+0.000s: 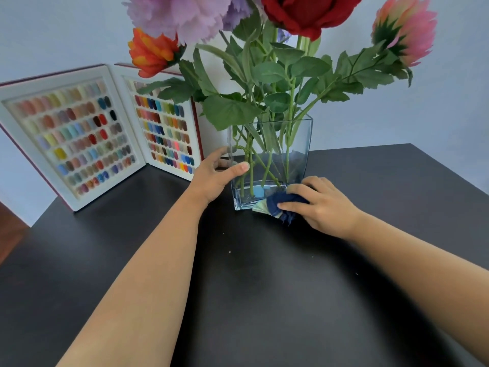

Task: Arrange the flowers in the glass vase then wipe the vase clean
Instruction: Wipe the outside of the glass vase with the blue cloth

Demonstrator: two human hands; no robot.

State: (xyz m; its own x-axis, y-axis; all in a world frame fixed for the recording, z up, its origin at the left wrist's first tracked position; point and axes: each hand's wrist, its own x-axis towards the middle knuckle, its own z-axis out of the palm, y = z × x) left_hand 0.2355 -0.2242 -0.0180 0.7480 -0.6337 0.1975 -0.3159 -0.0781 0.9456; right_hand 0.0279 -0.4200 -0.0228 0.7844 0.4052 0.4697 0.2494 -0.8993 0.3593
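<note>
A square glass vase [299, 144] stands on the dark table [264, 287], with several flower stems inside. Above it spread an orange flower [152, 53], a lilac flower [182, 14], a red rose [308, 11] and a pink flower [406, 30]. My left hand [214, 176] grips the vase's left side, thumb on the front face. My right hand [320, 202] presses a dark blue cloth [283, 205] against the lower right of the vase's front face, near the base.
An open book of coloured nail samples [98, 133] stands propped behind the vase at the left, against the pale wall. The table's left edge runs diagonally at the left, with brown floor [10, 229] beyond it.
</note>
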